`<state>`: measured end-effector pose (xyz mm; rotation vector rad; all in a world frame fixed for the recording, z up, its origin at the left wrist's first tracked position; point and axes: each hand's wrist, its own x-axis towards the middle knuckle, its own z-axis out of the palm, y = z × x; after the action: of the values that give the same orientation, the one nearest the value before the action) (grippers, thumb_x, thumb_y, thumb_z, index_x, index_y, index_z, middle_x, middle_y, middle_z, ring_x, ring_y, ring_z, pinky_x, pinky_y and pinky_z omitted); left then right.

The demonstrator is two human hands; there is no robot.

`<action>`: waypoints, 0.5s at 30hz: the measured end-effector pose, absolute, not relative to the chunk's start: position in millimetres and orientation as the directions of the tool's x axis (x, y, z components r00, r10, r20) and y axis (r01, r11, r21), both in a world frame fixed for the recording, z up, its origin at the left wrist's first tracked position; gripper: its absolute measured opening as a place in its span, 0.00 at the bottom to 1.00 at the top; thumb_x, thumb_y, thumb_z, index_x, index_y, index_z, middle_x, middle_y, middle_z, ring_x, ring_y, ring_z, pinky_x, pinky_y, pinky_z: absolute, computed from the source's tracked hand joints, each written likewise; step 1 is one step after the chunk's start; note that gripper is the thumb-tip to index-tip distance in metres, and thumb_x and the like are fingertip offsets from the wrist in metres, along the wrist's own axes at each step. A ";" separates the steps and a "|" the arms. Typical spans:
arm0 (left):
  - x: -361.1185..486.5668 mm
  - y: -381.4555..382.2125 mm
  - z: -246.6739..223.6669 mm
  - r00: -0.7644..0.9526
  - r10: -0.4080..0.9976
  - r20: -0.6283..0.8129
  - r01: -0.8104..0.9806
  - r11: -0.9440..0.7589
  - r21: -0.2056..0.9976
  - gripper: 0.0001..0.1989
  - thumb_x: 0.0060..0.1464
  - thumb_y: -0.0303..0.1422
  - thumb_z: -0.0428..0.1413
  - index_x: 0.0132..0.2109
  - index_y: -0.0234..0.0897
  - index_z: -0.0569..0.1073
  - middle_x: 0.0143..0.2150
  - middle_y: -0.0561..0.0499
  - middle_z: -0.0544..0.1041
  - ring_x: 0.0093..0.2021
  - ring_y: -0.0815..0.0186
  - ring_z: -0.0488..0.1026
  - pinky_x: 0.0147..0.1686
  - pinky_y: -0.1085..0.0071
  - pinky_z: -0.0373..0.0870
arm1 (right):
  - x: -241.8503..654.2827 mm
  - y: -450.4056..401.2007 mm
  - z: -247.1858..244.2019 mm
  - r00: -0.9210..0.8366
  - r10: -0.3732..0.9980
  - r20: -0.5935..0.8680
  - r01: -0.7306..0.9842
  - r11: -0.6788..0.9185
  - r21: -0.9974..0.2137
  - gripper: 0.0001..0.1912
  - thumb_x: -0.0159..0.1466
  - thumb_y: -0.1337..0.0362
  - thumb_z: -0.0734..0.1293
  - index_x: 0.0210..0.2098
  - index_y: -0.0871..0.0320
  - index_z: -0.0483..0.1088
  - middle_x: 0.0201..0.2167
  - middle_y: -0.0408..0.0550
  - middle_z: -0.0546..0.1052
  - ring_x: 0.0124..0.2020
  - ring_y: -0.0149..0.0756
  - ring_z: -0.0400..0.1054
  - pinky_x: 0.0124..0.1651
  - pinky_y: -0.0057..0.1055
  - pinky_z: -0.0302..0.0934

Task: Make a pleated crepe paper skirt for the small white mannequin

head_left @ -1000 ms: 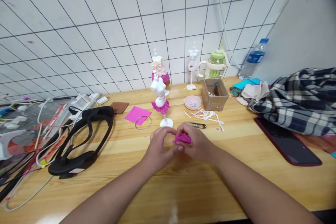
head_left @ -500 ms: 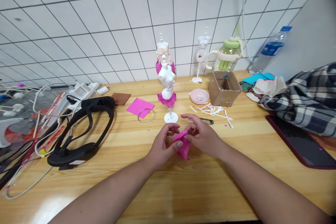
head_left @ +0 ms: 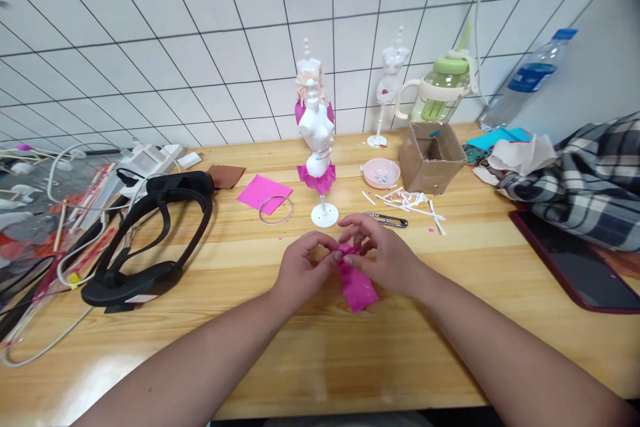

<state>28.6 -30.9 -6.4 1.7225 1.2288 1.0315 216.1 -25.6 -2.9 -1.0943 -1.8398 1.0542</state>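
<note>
Your left hand [head_left: 303, 268] pinches the pink cloth [head_left: 359, 288], nearer you than the front mannequin [head_left: 317, 130]. Your right hand [head_left: 390, 257], loosely curled, seems to pinch it too; fingertips partly hidden. Cloth: top bunched, lower part spread. Mannequin: ruffle [head_left: 320, 179] at hips, chest bare.

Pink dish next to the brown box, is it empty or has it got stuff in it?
Not empty: the pink dish has small, pale bits inside.

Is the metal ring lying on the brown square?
No, the metal ring lies partly over the pink sheet, apart from the brown square.
</note>
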 end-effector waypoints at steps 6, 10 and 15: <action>29.6 -29.6 -10.5 0.161 0.979 0.126 0.251 -0.164 0.954 0.06 0.52 0.34 0.61 0.32 0.37 0.74 0.30 0.51 0.77 0.33 0.65 0.73 0.35 0.69 0.70 | 219.1 -30.6 6.9 -0.269 0.799 0.538 0.610 0.573 -0.547 0.06 0.63 0.60 0.68 0.35 0.56 0.73 0.28 0.45 0.73 0.30 0.32 0.65 0.34 0.30 0.58; 29.0 -30.8 -10.6 0.136 0.983 0.126 0.222 -0.154 0.963 0.05 0.52 0.34 0.61 0.33 0.37 0.75 0.29 0.52 0.77 0.32 0.65 0.73 0.36 0.69 0.70 | 212.6 -38.3 7.8 -0.307 0.777 0.549 0.684 0.581 -0.441 0.05 0.64 0.63 0.67 0.34 0.56 0.76 0.26 0.43 0.74 0.29 0.32 0.67 0.34 0.29 0.58; 27.9 -32.7 -10.2 0.117 0.981 0.155 0.233 -0.179 0.956 0.05 0.53 0.33 0.60 0.33 0.36 0.74 0.29 0.52 0.76 0.32 0.66 0.72 0.36 0.70 0.69 | 206.1 -42.6 6.5 -0.274 0.783 0.558 0.717 0.553 -0.424 0.05 0.64 0.65 0.67 0.35 0.55 0.77 0.28 0.44 0.76 0.30 0.33 0.70 0.34 0.29 0.59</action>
<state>27.9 -32.7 -10.2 1.5610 1.2266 1.1321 206.1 -42.6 6.5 -1.2041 -2.0388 0.1127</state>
